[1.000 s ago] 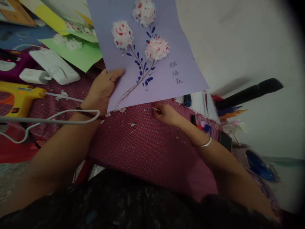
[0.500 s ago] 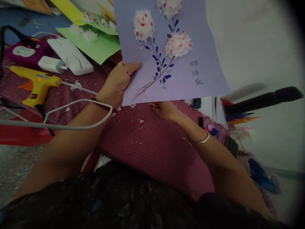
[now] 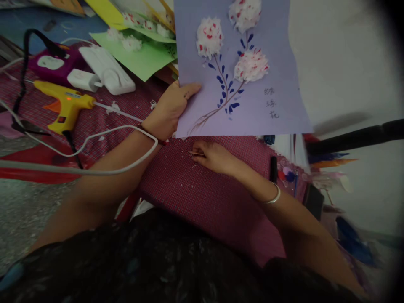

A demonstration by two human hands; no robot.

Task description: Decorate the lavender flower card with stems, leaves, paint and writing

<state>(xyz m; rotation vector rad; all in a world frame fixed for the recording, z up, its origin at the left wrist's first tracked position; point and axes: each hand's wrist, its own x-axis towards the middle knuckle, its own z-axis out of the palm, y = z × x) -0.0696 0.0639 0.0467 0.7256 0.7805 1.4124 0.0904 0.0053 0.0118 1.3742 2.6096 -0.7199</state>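
My left hand [image 3: 172, 105] grips the lower left edge of a purple sheet [image 3: 252, 111], thumb on its front. Raised above the table, the sheet carries three puffy white flowers with red specks [image 3: 210, 37], painted brown stems, dark blue leaves and handwritten characters. Just below the sheet, my right hand [image 3: 213, 155] pinches a thin, light-coloured stick [image 3: 198, 154] between thumb and fingers, low over the red checked tablecloth [image 3: 202, 189]. What the stick is cannot be made out.
A yellow glue gun [image 3: 67, 103] with a lit lamp lies at the left, near a purple power strip [image 3: 50, 63] and white adapter [image 3: 107, 71]. A white cable [image 3: 139, 168] crosses my left forearm. Green paper [image 3: 135, 59] lies behind; a black rod [image 3: 356, 136] is at right.
My right hand has come down and left from beneath the sheet's lower edge, so the pinched stick now shows. The whole view has shifted, with the sheet still in my left hand.
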